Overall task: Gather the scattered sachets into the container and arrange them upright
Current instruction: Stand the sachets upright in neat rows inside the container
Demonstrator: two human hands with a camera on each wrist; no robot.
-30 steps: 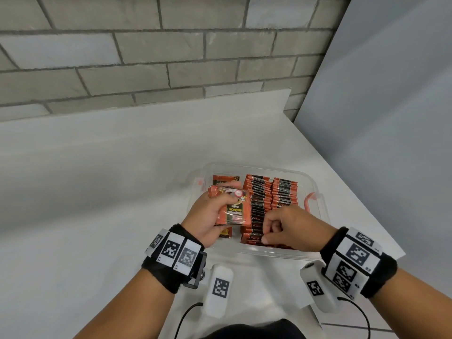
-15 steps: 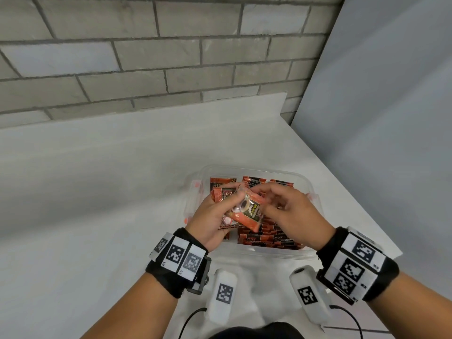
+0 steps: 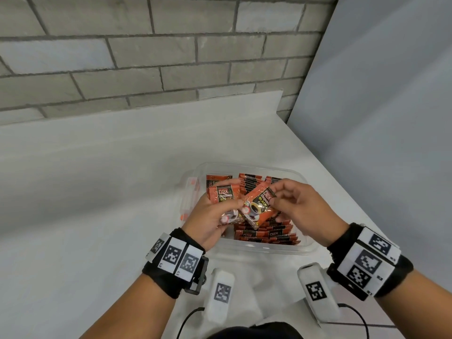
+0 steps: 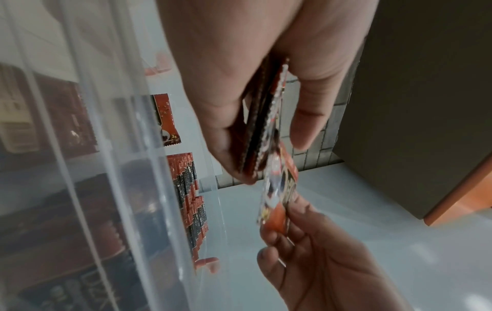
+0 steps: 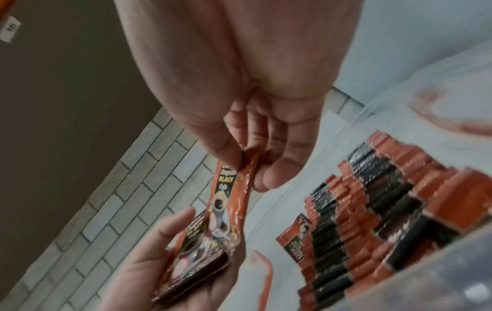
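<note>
A clear plastic container (image 3: 303, 249) sits on the white counter, with rows of orange-and-black sachets (image 3: 266, 234) standing upright inside. My left hand (image 3: 210, 216) hovers over the container's left side and grips a small stack of sachets (image 3: 221, 196) between thumb and fingers; the left wrist view shows the stack (image 4: 259, 126) edge-on. My right hand (image 3: 291, 204) pinches the top corner of a single sachet (image 3: 260, 204), whose lower end still lies against the stack. The right wrist view shows that sachet (image 5: 229, 200) pinched between thumb and forefinger, and the upright rows (image 5: 372, 210) below.
A grey brick wall (image 3: 146, 57) runs behind the counter, and a grey panel (image 3: 379, 118) closes the right side. The counter's right edge (image 3: 325, 172) lies close to the container. The container has orange clips (image 3: 188, 204) on its left wall.
My right hand rose from the upright rows, reached across to the left hand's stack and now pinches one sachet, drawing it off to the right.
</note>
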